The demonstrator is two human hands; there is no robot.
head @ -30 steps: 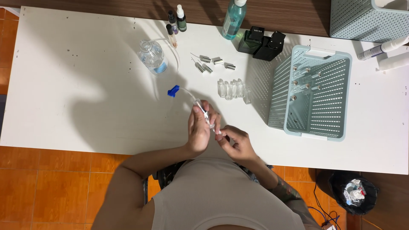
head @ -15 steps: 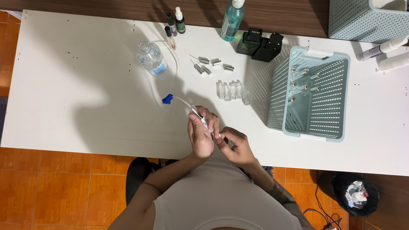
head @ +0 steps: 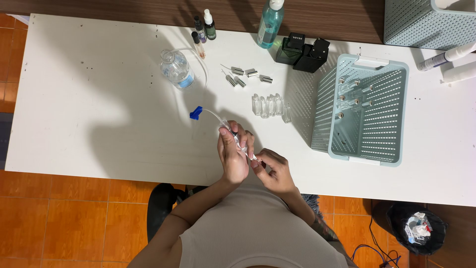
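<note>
Two bare hands meet over the near edge of the white worktop [head: 89, 129], both closed on one slim clear plastic syringe [head: 237, 138]. The left hand [head: 233, 156] wraps its fingers around the barrel, holding it slanted, while the right hand [head: 271, 171] pinches the lower end of the same syringe between thumb and fingertips. A thin clear tube [head: 210, 113] runs from the syringe's upper end to a small blue plastic fitting [head: 196, 113] lying on the worktop just beyond the hands, then curves on towards a round clear plastic bottle with a blue label [head: 176, 68] further back.

Beyond the hands stands a tight row of small empty clear glass vials [head: 270, 105], and behind them lie several little silver metal spray caps [head: 248, 75], scattered near one another. At the far edge stand three slim small bottles with dark and white caps [head: 202, 31], a tall bottle of blue-green liquid [head: 270, 22] and two dark square bottles [head: 303, 49], touching each other. To the right sits a pale blue-green perforated plastic basket [head: 391, 114] with a few clear vials lying in its left part. A second basket of the same kind [head: 426, 22] shows at the top right corner, with white tube-shaped containers [head: 448, 57] lying just below it. On the orange tiled floor [head: 74, 218] at lower right stands a black-lined bin [head: 416, 226].
</note>
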